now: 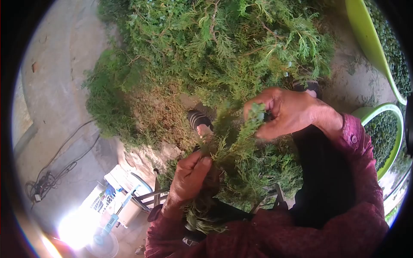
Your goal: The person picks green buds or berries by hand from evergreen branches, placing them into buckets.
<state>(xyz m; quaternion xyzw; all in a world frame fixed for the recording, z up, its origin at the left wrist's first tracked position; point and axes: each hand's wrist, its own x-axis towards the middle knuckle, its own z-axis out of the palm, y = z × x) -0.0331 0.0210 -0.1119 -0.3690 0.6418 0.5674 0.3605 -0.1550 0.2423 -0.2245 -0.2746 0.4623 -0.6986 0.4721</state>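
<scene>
My left hand (191,174) is closed, pinching a leafy evergreen sprig (228,148) between thumb and fingers. The sprig slants up and to the right, and its tip carries small blue-green cones (257,112). My right hand (286,112) is beside that tip, its fingers curled in with the thumb below them. Something small and dark shows between its thumb and fingers; I cannot make out what. A big heap of cut evergreen branches (206,51) lies in front of my hands. More cut greenery (266,172) lies below the hands, between my legs.
Two green-rimmed tubs full of small green pieces stand at right, an upper tub (370,38) and a lower tub (398,129). A tangled black cable (45,187) lies on the concrete floor at left. A fan (103,243) and a bright light are at lower left.
</scene>
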